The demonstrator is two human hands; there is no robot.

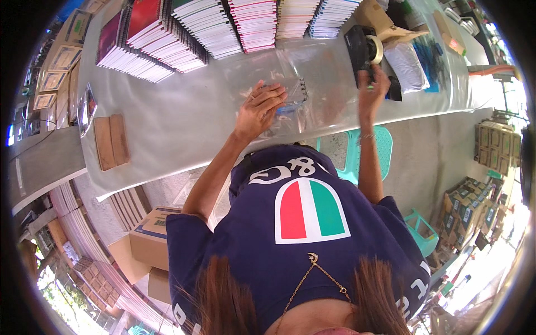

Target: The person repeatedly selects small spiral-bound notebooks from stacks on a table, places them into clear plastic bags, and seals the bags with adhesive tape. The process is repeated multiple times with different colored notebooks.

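My left hand [261, 109] lies with its fingers stretched out and close together over a small spiral-bound notebook [296, 92] in clear plastic wrap. Part of the notebook is hidden beneath the hand, and a bit of blue shows next to it. On the right, my right hand [373, 92] is at a black tape dispenser [357, 50], its fingers curled just below the roll of tape [375, 49]. This hand is slightly smeared, and whatever is between its fingertips is too small to make out.
Tall stacks of spiral notebooks [254, 25] line the table's far edge. A white plastic-wrapped bundle [406, 67] and an open cardboard box [385, 25] are beyond the dispenser. A brown wooden block [111, 142] lies at left. Green stools [382, 151] and cartons [151, 237] stand below the table.
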